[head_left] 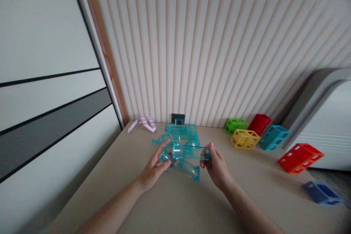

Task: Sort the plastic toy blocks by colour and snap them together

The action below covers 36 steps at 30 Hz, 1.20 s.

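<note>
Between my hands is a clear tube piece with teal ends, lying roughly level. My right hand pinches its right end between thumb and fingers. At the other side, my left hand has thumb and fingers closed around a teal-ended clear piece; where the two pieces meet is hard to make out. A curved clear tube with a teal end slants down to the right just below. Behind them, more teal and clear tube pieces lie in a cluster, partly covered by the held tube.
On the table, a lilac striped folded piece lies at the back left. Along the right stand green, yellow, dark red, teal, red-orange and blue open frame blocks. A ribbed wall rises behind.
</note>
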### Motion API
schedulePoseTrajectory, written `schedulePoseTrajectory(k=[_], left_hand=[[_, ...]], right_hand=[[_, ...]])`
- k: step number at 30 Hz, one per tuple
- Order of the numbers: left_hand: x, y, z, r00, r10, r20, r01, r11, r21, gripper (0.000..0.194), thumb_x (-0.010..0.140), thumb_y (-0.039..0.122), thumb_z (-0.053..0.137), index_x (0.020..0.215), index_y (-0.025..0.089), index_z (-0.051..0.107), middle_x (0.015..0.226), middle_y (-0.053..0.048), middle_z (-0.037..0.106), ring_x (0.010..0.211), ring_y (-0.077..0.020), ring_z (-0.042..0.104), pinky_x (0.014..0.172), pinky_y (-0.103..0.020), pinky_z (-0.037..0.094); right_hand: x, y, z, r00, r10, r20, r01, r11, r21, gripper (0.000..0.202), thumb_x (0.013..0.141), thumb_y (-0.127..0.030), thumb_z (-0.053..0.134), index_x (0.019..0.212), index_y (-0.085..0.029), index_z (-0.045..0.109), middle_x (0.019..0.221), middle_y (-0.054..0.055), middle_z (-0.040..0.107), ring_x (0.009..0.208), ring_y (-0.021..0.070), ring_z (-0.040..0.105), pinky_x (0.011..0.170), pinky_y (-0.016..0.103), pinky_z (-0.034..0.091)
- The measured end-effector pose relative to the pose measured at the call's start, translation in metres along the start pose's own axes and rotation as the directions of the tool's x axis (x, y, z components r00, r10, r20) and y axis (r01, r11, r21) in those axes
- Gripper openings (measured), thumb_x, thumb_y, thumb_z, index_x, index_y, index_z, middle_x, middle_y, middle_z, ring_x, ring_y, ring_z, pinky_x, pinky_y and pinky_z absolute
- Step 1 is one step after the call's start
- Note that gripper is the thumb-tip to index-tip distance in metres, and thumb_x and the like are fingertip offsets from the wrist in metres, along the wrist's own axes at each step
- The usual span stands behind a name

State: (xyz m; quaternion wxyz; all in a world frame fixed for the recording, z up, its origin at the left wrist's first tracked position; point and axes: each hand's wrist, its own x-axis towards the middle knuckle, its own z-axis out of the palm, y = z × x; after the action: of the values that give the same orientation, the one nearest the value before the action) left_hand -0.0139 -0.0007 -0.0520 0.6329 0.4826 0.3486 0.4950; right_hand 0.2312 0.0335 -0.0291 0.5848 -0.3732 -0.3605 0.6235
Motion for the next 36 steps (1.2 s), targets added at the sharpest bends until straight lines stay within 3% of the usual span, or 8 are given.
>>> schedulePoseTrajectory(k=[7,12,15,19,24,28,32,36], left_hand=[[-0.001,-0.003,0.002,0.993,-0.006,0.12,0.011,0.999,-0.037,0.075,0.082,0.051,0.075,0.148,0.039,0.04,0.147,-0.009,0.05,0.116,-0.0276,0.064,0.106,-0.047,0.043],[-0.001,-0.003,0.004,0.998,0.02,0.067,-0.025,0.997,0.075,0.07,0.084,0.056,0.071,0.146,0.037,0.046,0.153,-0.009,0.044,0.128,-0.0324,0.055,0.102,-0.044,0.047],[-0.001,-0.001,0.005,0.997,0.071,0.027,-0.074,0.992,0.105,0.067,0.082,0.055,0.073,0.142,0.033,0.052,0.147,-0.01,0.05,0.119,-0.0299,0.061,0.095,-0.038,0.051],[0.001,-0.004,0.004,0.993,0.102,-0.054,-0.097,0.991,0.093,0.063,0.08,0.054,0.076,0.134,0.028,0.057,0.125,-0.009,0.064,0.098,-0.0237,0.068,0.083,-0.032,0.054],[0.006,-0.012,0.002,0.978,0.129,-0.161,-0.149,0.982,-0.117,0.051,0.083,0.05,0.075,0.128,0.031,0.059,0.121,-0.006,0.067,0.1,-0.0218,0.07,0.091,-0.037,0.055],[0.011,-0.008,0.004,0.959,0.149,-0.241,-0.198,0.961,-0.191,0.041,0.086,0.053,0.07,0.116,0.025,0.064,0.108,-0.004,0.072,0.096,-0.0193,0.071,0.089,-0.035,0.057],[0.013,-0.004,0.007,0.945,0.163,-0.284,-0.225,0.953,-0.204,0.038,0.086,0.053,0.07,0.109,0.024,0.064,0.104,-0.002,0.073,0.092,-0.0177,0.071,0.087,-0.034,0.058],[0.012,-0.001,0.01,0.94,0.159,-0.302,-0.221,0.959,-0.18,0.042,0.083,0.055,0.071,0.11,0.023,0.064,0.108,-0.005,0.073,0.098,-0.0212,0.072,0.088,-0.036,0.058]], right_hand=[[-0.003,0.006,0.002,0.998,0.041,-0.044,-0.05,0.974,-0.22,0.064,0.076,-0.08,0.061,0.062,-0.019,0.05,0.05,-0.005,0.044,0.041,0.0068,0.035,0.041,0.021,0.022],[-0.004,0.005,0.005,0.988,0.114,-0.103,-0.14,0.943,-0.302,0.067,0.067,-0.084,0.065,0.064,-0.019,0.049,0.052,-0.006,0.042,0.044,0.0068,0.034,0.042,0.021,0.021],[-0.005,0.003,0.006,0.991,0.119,-0.069,-0.134,0.943,-0.306,0.063,0.068,-0.079,0.068,0.064,-0.019,0.052,0.052,-0.007,0.04,0.043,0.0064,0.032,0.041,0.021,0.021],[-0.006,0.003,0.007,0.998,0.047,-0.037,-0.055,0.966,-0.254,0.052,0.071,-0.068,0.075,0.087,-0.019,0.065,0.063,-0.005,0.052,0.044,0.0066,0.038,0.039,0.019,0.025],[-0.009,-0.001,0.005,0.995,-0.036,0.095,0.056,0.975,-0.215,0.051,0.077,-0.054,0.078,0.115,-0.022,0.069,0.073,-0.002,0.061,0.051,0.0092,0.045,0.046,0.022,0.038],[-0.01,-0.005,0.0,0.963,-0.04,0.266,0.114,0.956,-0.27,0.06,0.075,-0.046,0.083,0.128,-0.025,0.065,0.095,0.003,0.068,0.069,0.014,0.057,0.064,0.028,0.05],[-0.008,0.0,-0.007,0.949,-0.037,0.314,0.15,0.927,-0.345,0.068,0.074,-0.043,0.084,0.135,-0.027,0.061,0.096,0.003,0.068,0.08,0.0186,0.062,0.075,0.034,0.054],[-0.007,0.005,-0.011,0.932,-0.064,0.356,0.196,0.917,-0.347,0.078,0.072,-0.04,0.086,0.142,-0.029,0.055,0.117,0.006,0.066,0.088,0.0184,0.062,0.081,0.034,0.054]])
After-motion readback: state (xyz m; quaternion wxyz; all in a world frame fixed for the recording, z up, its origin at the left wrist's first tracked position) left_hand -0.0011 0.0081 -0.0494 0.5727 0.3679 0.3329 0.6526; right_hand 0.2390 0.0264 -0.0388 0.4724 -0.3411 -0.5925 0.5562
